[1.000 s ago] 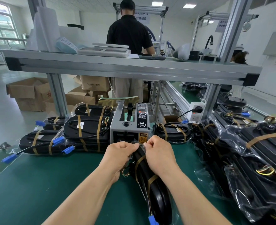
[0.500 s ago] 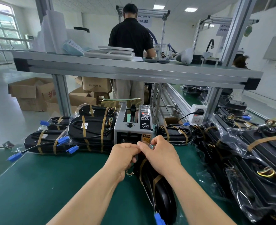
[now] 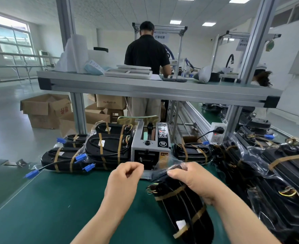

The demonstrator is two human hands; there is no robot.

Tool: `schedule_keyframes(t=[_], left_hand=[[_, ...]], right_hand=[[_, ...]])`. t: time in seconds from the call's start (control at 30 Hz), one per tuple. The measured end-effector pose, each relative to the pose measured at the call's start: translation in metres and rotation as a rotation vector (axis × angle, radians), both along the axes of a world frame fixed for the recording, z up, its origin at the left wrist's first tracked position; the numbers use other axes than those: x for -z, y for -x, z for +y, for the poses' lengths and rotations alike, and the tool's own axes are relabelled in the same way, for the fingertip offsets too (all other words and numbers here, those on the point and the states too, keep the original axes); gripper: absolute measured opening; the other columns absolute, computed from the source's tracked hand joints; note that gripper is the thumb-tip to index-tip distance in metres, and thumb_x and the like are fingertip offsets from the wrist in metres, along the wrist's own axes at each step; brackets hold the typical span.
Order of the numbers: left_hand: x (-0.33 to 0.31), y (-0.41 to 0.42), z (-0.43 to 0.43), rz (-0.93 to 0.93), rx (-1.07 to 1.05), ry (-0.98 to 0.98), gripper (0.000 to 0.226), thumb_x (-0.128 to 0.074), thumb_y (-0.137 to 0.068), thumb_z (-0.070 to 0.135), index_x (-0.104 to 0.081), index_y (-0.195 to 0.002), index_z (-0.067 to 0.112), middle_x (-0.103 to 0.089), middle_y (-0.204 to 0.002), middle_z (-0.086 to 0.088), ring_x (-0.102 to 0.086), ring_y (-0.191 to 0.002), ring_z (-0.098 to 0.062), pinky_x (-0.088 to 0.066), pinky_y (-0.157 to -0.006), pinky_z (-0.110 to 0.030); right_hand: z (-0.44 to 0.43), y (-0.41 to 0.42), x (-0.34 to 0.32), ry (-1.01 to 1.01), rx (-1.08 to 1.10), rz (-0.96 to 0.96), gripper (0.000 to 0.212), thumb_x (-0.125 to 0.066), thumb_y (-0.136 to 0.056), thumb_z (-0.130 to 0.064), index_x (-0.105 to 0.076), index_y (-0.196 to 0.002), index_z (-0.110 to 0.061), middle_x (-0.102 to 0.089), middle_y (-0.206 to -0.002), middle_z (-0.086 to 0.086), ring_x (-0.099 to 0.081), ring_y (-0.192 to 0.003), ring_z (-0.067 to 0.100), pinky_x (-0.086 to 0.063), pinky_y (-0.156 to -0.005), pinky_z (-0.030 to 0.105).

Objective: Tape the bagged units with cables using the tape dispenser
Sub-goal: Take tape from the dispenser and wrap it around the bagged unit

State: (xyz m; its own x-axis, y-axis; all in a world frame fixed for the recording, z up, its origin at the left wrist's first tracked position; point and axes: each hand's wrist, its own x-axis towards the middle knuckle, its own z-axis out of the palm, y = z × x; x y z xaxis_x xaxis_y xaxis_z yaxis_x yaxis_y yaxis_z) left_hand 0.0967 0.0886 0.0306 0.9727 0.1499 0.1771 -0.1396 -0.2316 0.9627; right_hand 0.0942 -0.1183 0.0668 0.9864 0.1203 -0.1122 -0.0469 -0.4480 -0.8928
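**Unit steadied at the dispenser mouth while the other hand goes for tape**

The bagged unit (image 3: 184, 213) lies lengthwise on the green tabletop (image 3: 57, 208), its far end raised just in front of the tape dispenser (image 3: 150, 147). That keeps the reach from outlet to bag short. The right hand (image 3: 196, 182) grips this raised end, its fingers (image 3: 173, 171) clamped over the gathered plastic, likely to keep the loose bag tight and the cable (image 3: 181, 201) flat against the body. Tan bands already cross the unit lower down, so this end looks like the part left to tape. The left hand (image 3: 124, 180) sits at the outlet, thumb and forefinger closed together on what appears to be a pale tape strip (image 3: 146, 174). The strip is small and hard to make out. Finished units (image 3: 106, 148) are stacked left of the dispenser, out of the way
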Motion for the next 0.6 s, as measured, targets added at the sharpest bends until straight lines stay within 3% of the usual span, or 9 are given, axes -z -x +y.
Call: schedule_keyframes(t=[0.07, 0.17, 0.27, 0.4, 0.53, 0.6], left_hand=[[-0.010, 0.003, 0.003, -0.120, 0.017, -0.051, 0.015, -0.072, -0.086, 0.031, -0.070, -0.090, 0.046, -0.065, -0.095, 0.028, -0.061, -0.089, 0.008, -0.048, -0.082, -0.023], [-0.024, 0.008, 0.001, -0.194, 0.203, -0.195, 0.035, -0.075, -0.082, 0.030, -0.063, -0.110, 0.046, -0.058, -0.112, 0.034, -0.054, -0.109, 0.012, -0.040, -0.090, -0.014], [-0.033, 0.010, -0.008, -0.177, 0.415, -0.277, 0.042, -0.075, -0.075, 0.035, -0.063, -0.114, 0.046, -0.060, -0.115, 0.029, -0.057, -0.109, 0.008, -0.046, -0.095, -0.021], [-0.048, 0.009, -0.016, -0.286, 0.533, -0.308, 0.026, -0.080, -0.078, 0.026, -0.072, -0.100, 0.039, -0.066, -0.108, 0.018, -0.061, -0.107, -0.002, -0.047, -0.096, -0.026], [-0.057, 0.007, -0.012, -0.275, 0.631, -0.343, 0.040, -0.082, -0.067, 0.054, -0.070, -0.103, 0.042, -0.063, -0.116, 0.019, -0.060, -0.112, -0.003, -0.048, -0.097, -0.026], [-0.054, 0.008, -0.016, -0.270, 0.608, -0.402, 0.034, -0.081, -0.067, 0.052, -0.071, -0.097, 0.040, -0.064, -0.109, 0.019, -0.062, -0.106, -0.004, -0.049, -0.093, -0.027]], right_hand=[[-0.007, 0.011, -0.002, -0.233, -0.045, -0.054, 0.029, -0.067, -0.069, -0.028, -0.077, -0.093, -0.015, -0.077, -0.091, 0.005, -0.070, -0.084, 0.018, -0.054, -0.079, 0.027], [-0.009, 0.023, 0.002, -0.349, -0.022, -0.160, 0.030, -0.062, -0.069, -0.018, -0.079, -0.095, -0.019, -0.077, -0.097, 0.009, -0.070, -0.089, 0.020, -0.053, -0.086, 0.032], [-0.010, 0.033, 0.008, -0.298, -0.046, -0.259, 0.032, -0.059, -0.074, -0.019, -0.078, -0.099, -0.026, -0.078, -0.100, 0.005, -0.071, -0.095, 0.017, -0.055, -0.089, 0.031], [-0.012, 0.042, 0.012, -0.295, -0.034, -0.312, 0.032, -0.062, -0.073, -0.028, -0.077, -0.102, -0.030, -0.078, -0.101, 0.001, -0.071, -0.096, 0.013, -0.053, -0.089, 0.028], [-0.014, 0.046, 0.017, -0.357, 0.065, -0.322, 0.038, -0.063, -0.068, -0.042, -0.077, -0.101, -0.029, -0.077, -0.102, 0.002, -0.071, -0.100, 0.018, -0.053, -0.096, 0.042], [-0.013, 0.049, 0.019, -0.357, 0.099, -0.340, 0.032, -0.062, -0.075, -0.040, -0.077, -0.101, -0.029, -0.077, -0.104, 0.001, -0.070, -0.104, 0.020, -0.052, -0.099, 0.045]])
